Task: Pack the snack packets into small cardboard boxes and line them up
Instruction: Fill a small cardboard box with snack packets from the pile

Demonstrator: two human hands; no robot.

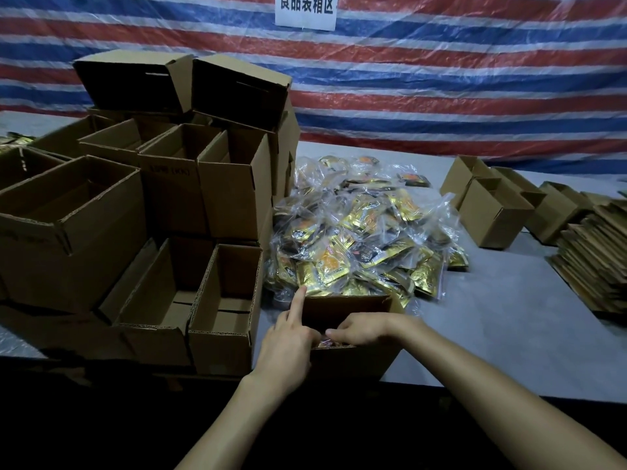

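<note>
Behind the grey counter (492,317) a red, white and blue striped tarpaulin (441,79) is hung, and a white sign (305,11) is fixed to it. A heap of snack packets (359,239) in clear bags is piled at the middle of the counter. Just in front of it, at the near edge, an open small box (353,361) is set. The left hand (288,347) is laid at the box's left wall, its forefinger (298,305) stretched straight towards the far corner. Its other fingers are curled at the near rim, and whether anything is grasped by them cannot be told. The fingers of the right hand (359,329) are bent down into the dark box and seem to be pinched on a packet (326,341), whose coloured edge shows between the hands. Open empty boxes (169,184) are stacked at the left. At the right a row of boxes (495,215) is lined up beside flattened cardboard (593,256).
</note>
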